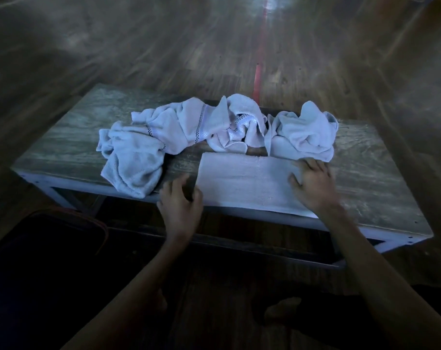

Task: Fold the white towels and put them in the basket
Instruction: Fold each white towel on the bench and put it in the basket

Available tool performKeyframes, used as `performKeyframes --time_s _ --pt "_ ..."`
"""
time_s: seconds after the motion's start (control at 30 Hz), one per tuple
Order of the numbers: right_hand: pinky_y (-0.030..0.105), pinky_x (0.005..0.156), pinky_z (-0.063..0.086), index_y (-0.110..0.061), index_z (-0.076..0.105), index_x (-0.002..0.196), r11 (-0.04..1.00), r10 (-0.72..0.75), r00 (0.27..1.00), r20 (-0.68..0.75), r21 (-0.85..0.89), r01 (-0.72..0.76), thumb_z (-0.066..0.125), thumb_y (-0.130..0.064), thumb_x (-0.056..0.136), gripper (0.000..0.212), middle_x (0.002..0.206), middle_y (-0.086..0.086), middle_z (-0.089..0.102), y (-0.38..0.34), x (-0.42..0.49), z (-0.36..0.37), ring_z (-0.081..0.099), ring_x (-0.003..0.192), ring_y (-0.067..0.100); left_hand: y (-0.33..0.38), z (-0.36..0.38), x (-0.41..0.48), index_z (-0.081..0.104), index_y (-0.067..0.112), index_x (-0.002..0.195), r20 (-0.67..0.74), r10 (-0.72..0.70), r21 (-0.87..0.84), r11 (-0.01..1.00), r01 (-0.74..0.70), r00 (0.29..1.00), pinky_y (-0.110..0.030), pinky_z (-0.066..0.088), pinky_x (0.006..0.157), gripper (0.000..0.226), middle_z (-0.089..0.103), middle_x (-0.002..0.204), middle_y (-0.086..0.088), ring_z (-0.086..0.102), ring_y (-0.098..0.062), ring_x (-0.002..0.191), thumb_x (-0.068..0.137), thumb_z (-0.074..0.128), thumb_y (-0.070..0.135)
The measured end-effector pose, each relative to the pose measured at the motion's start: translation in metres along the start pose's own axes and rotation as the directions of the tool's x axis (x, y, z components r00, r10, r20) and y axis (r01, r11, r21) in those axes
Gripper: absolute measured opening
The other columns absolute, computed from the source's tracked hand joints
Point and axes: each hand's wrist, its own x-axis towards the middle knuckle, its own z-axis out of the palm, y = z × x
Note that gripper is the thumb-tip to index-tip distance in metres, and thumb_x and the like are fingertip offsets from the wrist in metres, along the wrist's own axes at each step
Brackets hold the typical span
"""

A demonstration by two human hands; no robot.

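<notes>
A white towel (242,180) lies flat, folded into a rectangle, at the front edge of the low wooden table (63,145). My right hand (311,181) rests on its right end with fingers spread. My left hand (180,203) is at the towel's left edge, fingers loosely curled beside it; I cannot tell if it pinches the edge. Behind lie crumpled white towels: one pile at the left (138,152), one with a checked band in the middle (229,125), one at the right (302,132). No basket is clearly seen.
A dark bag-like object with a reddish rim (63,223) sits on the floor at the lower left, beside the table. The wooden floor has a red line (258,72) running away behind the table. My feet (277,311) show below.
</notes>
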Motion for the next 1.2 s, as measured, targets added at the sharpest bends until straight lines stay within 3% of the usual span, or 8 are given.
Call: performKeyframes --time_s 0.07,0.17,0.57,0.67,0.73,0.8,1.0,1.2 --pt "0.041 0.096 0.028 -0.016 0.063 0.117 0.988 -0.144 0.989 0.04 0.054 0.142 0.032 -0.045 0.084 0.053 0.115 0.006 0.062 -0.035 0.02 -0.004 0.054 0.111 0.029 0.01 0.001 -0.021 0.058 0.018 0.111 -0.015 -0.246 -0.295 0.927 0.23 0.969 -0.039 0.047 0.088 0.028 0.058 0.108 -0.005 0.055 -0.02 0.101 0.085 0.063 0.027" --pt "0.038 0.095 0.028 -0.019 0.059 0.122 0.937 -0.336 0.929 0.154 0.149 0.314 0.047 -0.033 0.093 0.034 0.128 0.0 0.057 -0.079 0.05 0.002 0.048 0.121 0.022 0.021 0.004 -0.043 0.055 0.017 0.107 0.149 -0.521 -0.557 0.659 0.506 0.841 -0.018 0.047 0.071 0.026 0.061 0.093 0.0 0.059 -0.011 0.086 0.086 0.067 0.023" --pt "0.041 0.095 0.024 -0.021 0.054 0.129 0.9 -0.436 0.839 0.324 0.163 0.405 0.046 -0.029 0.096 0.035 0.125 0.001 0.06 -0.152 0.112 0.042 0.042 0.123 0.023 0.023 0.018 -0.018 0.061 0.01 0.095 0.202 -0.708 -0.658 0.414 0.629 0.677 -0.015 0.045 0.07 0.029 0.068 0.093 -0.006 0.064 -0.014 0.087 0.076 0.078 0.024" --pt "0.039 0.092 0.023 -0.022 0.061 0.121 0.898 -0.435 0.839 0.327 0.221 0.38 0.051 -0.027 0.094 0.029 0.118 -0.003 0.062 -0.157 0.114 0.043 0.045 0.119 0.022 0.024 0.013 -0.017 0.06 0.013 0.091 0.195 -0.686 -0.677 0.423 0.602 0.701 -0.016 0.045 0.069 0.024 0.066 0.088 -0.002 0.064 -0.012 0.084 0.075 0.078 0.018" --pt "0.038 0.084 0.023 -0.026 0.065 0.092 0.895 -0.43 0.842 0.327 0.279 0.349 0.054 -0.023 0.092 0.012 0.085 -0.009 0.057 -0.158 0.117 0.038 0.049 0.097 0.018 0.026 0.007 -0.012 0.059 0.012 0.088 0.16 -0.665 -0.669 0.47 0.575 0.73 -0.016 0.044 0.068 0.024 0.063 0.08 0.002 0.062 -0.007 0.074 0.075 0.078 0.015" --pt "0.035 0.076 0.023 -0.018 0.049 0.068 0.886 -0.414 0.851 0.325 0.358 0.294 0.054 -0.017 0.089 0.022 0.064 -0.009 0.039 -0.155 0.123 0.025 0.042 0.075 0.014 0.031 -0.002 -0.004 0.059 0.013 0.085 0.092 -0.614 -0.665 0.548 0.507 0.784 -0.019 0.045 0.068 0.022 0.062 0.076 0.004 0.059 -0.004 0.068 0.075 0.078 0.015" --pt "0.017 0.058 0.036 -0.02 0.062 0.097 0.776 -0.319 0.909 0.269 0.625 0.088 0.056 -0.009 0.09 0.015 0.07 -0.003 0.051 -0.112 0.132 -0.051 0.046 0.058 0.004 0.061 -0.022 0.021 0.062 0.023 0.083 -0.043 -0.224 -0.621 0.769 0.15 0.974 -0.023 0.051 0.069 0.016 0.066 0.08 0.005 0.063 -0.009 0.073 0.077 0.076 0.018" --pt "0.016 0.06 0.045 -0.006 0.063 0.097 0.658 -0.282 0.914 0.292 0.752 -0.037 0.06 0.001 0.088 0.012 0.072 0.008 0.059 -0.027 0.114 -0.09 0.056 0.062 0.007 0.106 -0.009 0.014 0.064 0.02 0.085 0.006 0.206 -0.484 0.857 -0.177 0.979 -0.017 0.05 0.074 0.017 0.067 0.081 0.012 0.064 -0.001 0.077 0.076 0.075 0.011"
